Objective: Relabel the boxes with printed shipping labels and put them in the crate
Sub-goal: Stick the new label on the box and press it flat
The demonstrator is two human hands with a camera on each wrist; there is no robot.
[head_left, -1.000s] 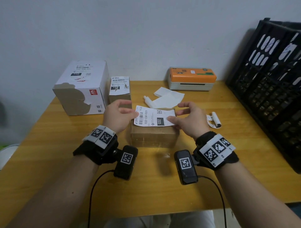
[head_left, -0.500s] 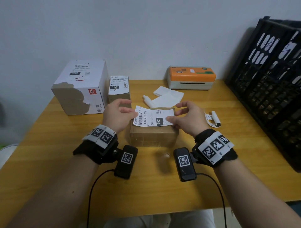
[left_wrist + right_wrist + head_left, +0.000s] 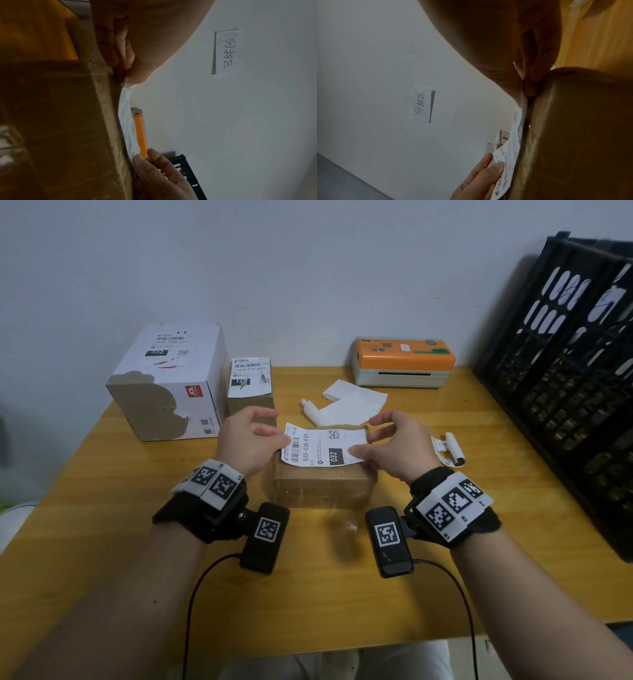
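Observation:
A small brown cardboard box [image 3: 322,487] sits on the wooden table [image 3: 445,559] in front of me. Just above its top I stretch a white shipping label [image 3: 323,448] marked 032. My left hand [image 3: 251,441] pinches the label's left end; my right hand [image 3: 394,445] pinches its right end. In the left wrist view the label [image 3: 127,121] runs along the box's top [image 3: 60,121]. The right wrist view has the same label [image 3: 510,152] lying close to the box [image 3: 582,135]. A black crate [image 3: 575,378] stands tilted at the right.
A large white box [image 3: 171,381] and a small labelled box [image 3: 250,385] stand at the back left. An orange label printer [image 3: 404,362] sits against the wall. White backing papers [image 3: 349,405] and a peeled label scrap [image 3: 450,451] lie behind and right of the brown box.
Both hands have lowered the label slightly towards the box's top; its pose between the two pinches is about the same.

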